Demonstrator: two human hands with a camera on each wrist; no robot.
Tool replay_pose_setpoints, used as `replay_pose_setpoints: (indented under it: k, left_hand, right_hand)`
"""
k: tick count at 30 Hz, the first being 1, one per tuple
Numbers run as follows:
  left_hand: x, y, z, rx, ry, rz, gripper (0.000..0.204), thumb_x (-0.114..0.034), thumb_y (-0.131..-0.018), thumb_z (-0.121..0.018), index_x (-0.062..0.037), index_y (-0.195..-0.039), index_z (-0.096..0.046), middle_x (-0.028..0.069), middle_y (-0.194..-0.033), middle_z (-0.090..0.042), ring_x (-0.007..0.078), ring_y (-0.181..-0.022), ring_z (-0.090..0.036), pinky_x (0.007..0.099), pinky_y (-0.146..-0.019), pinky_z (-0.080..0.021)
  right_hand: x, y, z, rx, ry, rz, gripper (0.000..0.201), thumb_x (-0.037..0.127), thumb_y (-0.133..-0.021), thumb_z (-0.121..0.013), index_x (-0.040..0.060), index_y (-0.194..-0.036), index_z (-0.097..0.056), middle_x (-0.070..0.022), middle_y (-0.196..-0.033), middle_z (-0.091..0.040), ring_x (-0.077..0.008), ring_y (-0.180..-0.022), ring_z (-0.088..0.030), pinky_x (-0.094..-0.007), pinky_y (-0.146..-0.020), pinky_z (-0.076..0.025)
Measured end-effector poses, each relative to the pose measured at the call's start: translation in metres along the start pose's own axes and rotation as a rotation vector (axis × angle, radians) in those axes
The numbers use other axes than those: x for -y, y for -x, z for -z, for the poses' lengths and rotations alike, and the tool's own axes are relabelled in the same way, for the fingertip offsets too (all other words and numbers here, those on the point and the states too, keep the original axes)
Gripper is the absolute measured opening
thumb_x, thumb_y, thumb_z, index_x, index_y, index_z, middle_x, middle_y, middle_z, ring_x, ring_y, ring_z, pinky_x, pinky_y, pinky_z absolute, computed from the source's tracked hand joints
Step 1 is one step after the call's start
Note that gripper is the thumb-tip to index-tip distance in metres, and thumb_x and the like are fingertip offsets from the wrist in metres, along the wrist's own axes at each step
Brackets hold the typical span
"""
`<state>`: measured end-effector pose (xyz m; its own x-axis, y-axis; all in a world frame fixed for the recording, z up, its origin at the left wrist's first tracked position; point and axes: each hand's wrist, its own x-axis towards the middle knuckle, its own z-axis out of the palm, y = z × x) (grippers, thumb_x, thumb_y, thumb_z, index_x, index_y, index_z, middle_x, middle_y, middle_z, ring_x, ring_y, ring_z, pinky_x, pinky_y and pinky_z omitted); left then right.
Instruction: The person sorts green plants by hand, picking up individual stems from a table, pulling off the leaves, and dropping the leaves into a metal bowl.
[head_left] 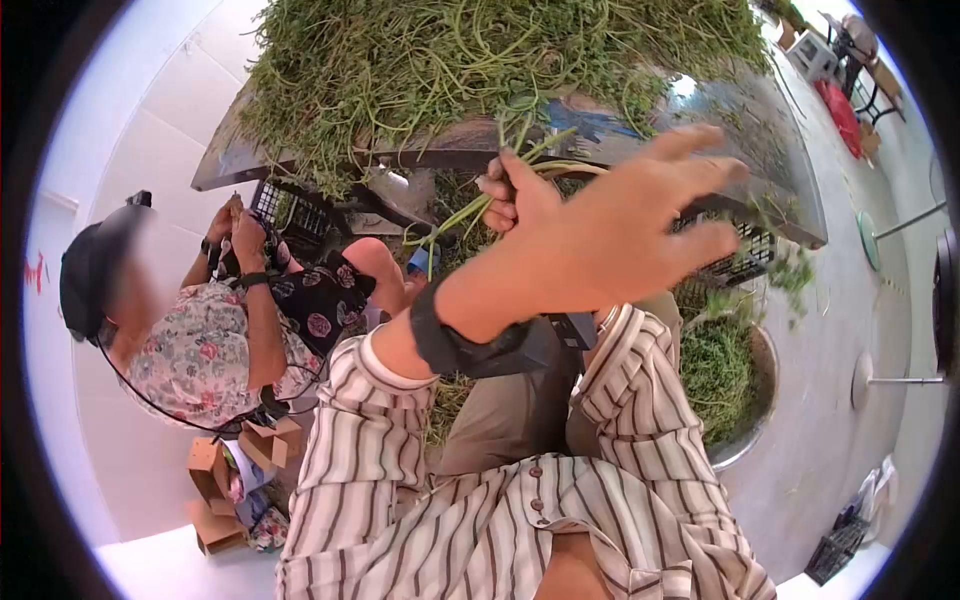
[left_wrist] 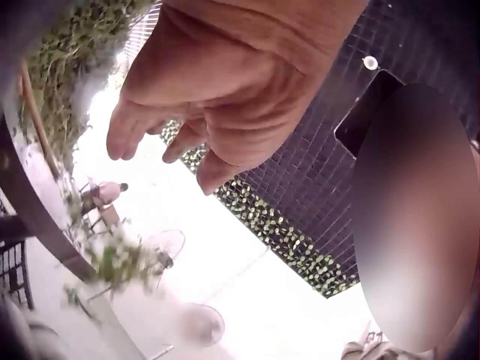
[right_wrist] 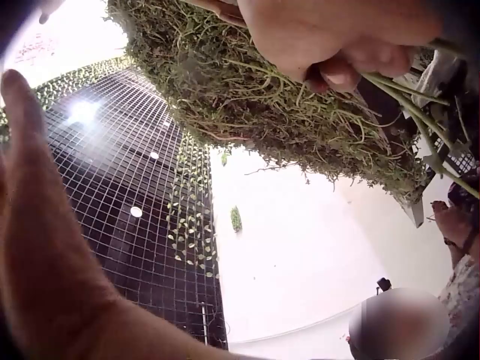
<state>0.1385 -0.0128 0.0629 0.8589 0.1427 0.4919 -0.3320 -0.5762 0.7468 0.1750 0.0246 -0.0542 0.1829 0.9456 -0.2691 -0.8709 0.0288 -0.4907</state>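
Note:
My left hand (head_left: 620, 230) is raised in front of the table edge with its fingers spread and holds nothing; the left wrist view shows that hand (left_wrist: 217, 97) with loosely bent, empty fingers. Just behind it, my right hand (head_left: 507, 195) grips a small bunch of long green stems (head_left: 455, 220) that hang down to the left. Seen from the right wrist, the right hand (right_wrist: 330, 37) pinches the stems (right_wrist: 409, 101) under the heap of greens (right_wrist: 247, 97). A big pile of the same greens (head_left: 450, 60) covers the dark table (head_left: 300, 160).
Another person in a floral shirt (head_left: 200, 350) sits at the left, hands up by a black crate (head_left: 290, 215). A metal basin (head_left: 765, 360) full of greens stands at the right. Cardboard boxes (head_left: 215, 480) lie on the floor at the lower left.

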Motion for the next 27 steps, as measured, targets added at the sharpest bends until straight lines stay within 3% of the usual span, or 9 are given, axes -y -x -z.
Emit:
replay_pose_setpoints:
  k: [2, 4, 7, 11, 17, 19, 20, 23, 27]
  left_hand:
    - [0.004, 0.009, 0.024, 0.018, -0.029, 0.081, 0.043, -0.025, -0.087, -0.055, 0.0007, -0.121, -0.049, 0.0156, -0.127, -0.045, 0.0253, -0.107, -0.052, 0.0329, -0.081, -0.046]
    - [0.008, 0.029, 0.048, -0.086, -0.015, 0.168, 0.041, -0.024, -0.089, -0.053, -0.0005, -0.123, -0.048, 0.0114, -0.123, -0.050, 0.0197, -0.102, -0.056, 0.0299, -0.073, -0.050]
    - [0.013, 0.068, 0.065, -0.437, 0.142, 0.371, 0.029, -0.016, -0.088, -0.053, 0.0039, -0.108, -0.056, 0.0153, -0.117, -0.053, 0.0182, -0.101, -0.056, 0.0287, -0.086, -0.044]
    - [0.034, 0.108, 0.079, -0.502, -0.068, 0.560, 0.034, -0.017, -0.088, -0.053, 0.0043, -0.115, -0.052, 0.0160, -0.116, -0.053, 0.0195, -0.102, -0.055, 0.0299, -0.087, -0.043]
    - [0.064, 0.120, 0.066, -0.343, -0.089, 0.536, 0.044, -0.014, -0.086, -0.054, 0.0000, -0.126, -0.039, 0.0178, -0.104, -0.057, 0.0251, -0.097, -0.058, 0.0316, -0.083, -0.043]
    - [0.066, 0.119, 0.063, -0.368, -0.060, 0.539, 0.045, -0.012, -0.085, -0.053, -0.0015, -0.125, -0.037, 0.0177, -0.101, -0.057, 0.0257, -0.094, -0.059, 0.0317, -0.081, -0.043]
    - [0.064, 0.120, 0.062, -0.367, -0.099, 0.541, 0.046, -0.013, -0.087, -0.053, 0.0013, -0.127, -0.036, 0.0183, -0.113, -0.052, 0.0263, -0.105, -0.053, 0.0325, -0.089, -0.039]
    - [0.070, 0.124, 0.062, -0.361, -0.272, 0.524, 0.047, -0.013, -0.088, -0.054, 0.0042, -0.128, -0.036, 0.0193, -0.124, -0.048, 0.0291, -0.116, -0.047, 0.0338, -0.096, -0.035]
    - [0.081, 0.125, 0.065, -0.349, -0.471, 0.521, 0.041, -0.013, -0.086, -0.055, 0.0038, -0.121, -0.043, 0.0206, -0.118, -0.050, 0.0358, -0.110, -0.049, 0.0361, -0.091, -0.038]
  right_hand:
    - [-0.008, -0.016, 0.016, -0.005, -0.128, 0.078, 0.019, 0.026, -0.093, -0.045, 0.0096, -0.084, -0.048, 0.0027, -0.060, -0.039, -0.0067, -0.045, -0.028, -0.0214, -0.042, -0.026]
    - [-0.012, -0.023, 0.018, 0.062, 0.287, 0.531, 0.021, 0.026, -0.093, -0.044, 0.0082, -0.083, -0.048, 0.0017, -0.062, -0.041, -0.0070, -0.048, -0.029, -0.0221, -0.044, -0.026]
    - [0.012, 0.014, 0.000, 0.029, 0.050, 0.251, 0.022, 0.026, -0.093, -0.047, 0.0068, -0.083, -0.050, 0.0012, -0.063, -0.042, -0.0060, -0.051, -0.030, -0.0220, -0.045, -0.026]
    - [0.009, 0.008, -0.004, 0.091, -0.028, 0.185, 0.021, 0.025, -0.092, -0.049, 0.0074, -0.082, -0.052, 0.0013, -0.065, -0.045, -0.0053, -0.050, -0.030, -0.0210, -0.044, -0.027]
    - [-0.004, 0.021, -0.017, 0.215, 0.240, 0.136, 0.019, 0.024, -0.091, -0.050, 0.0049, -0.092, -0.055, 0.0012, -0.067, -0.045, -0.0044, -0.053, -0.036, -0.0194, -0.046, -0.030]
    - [-0.010, 0.016, -0.011, 0.201, 0.589, 0.375, 0.021, 0.024, -0.091, -0.051, 0.0042, -0.090, -0.057, 0.0032, -0.067, -0.043, -0.0037, -0.054, -0.036, -0.0185, -0.047, -0.030]
    - [-0.011, 0.014, -0.006, 0.209, 0.748, 0.475, 0.023, 0.026, -0.090, -0.051, 0.0041, -0.088, -0.058, 0.0044, -0.067, -0.043, -0.0033, -0.055, -0.036, -0.0180, -0.048, -0.031]
    - [-0.011, 0.016, -0.015, 0.158, 0.486, 0.238, 0.026, 0.031, -0.088, -0.053, 0.0059, -0.089, -0.059, 0.0058, -0.067, -0.043, -0.0035, -0.055, -0.036, -0.0185, -0.048, -0.030]
    - [-0.011, 0.022, -0.024, 0.132, 0.548, 0.235, 0.029, 0.031, -0.090, -0.051, 0.0058, -0.101, -0.061, 0.0049, -0.061, -0.046, -0.0019, -0.052, -0.036, -0.0192, -0.046, -0.026]
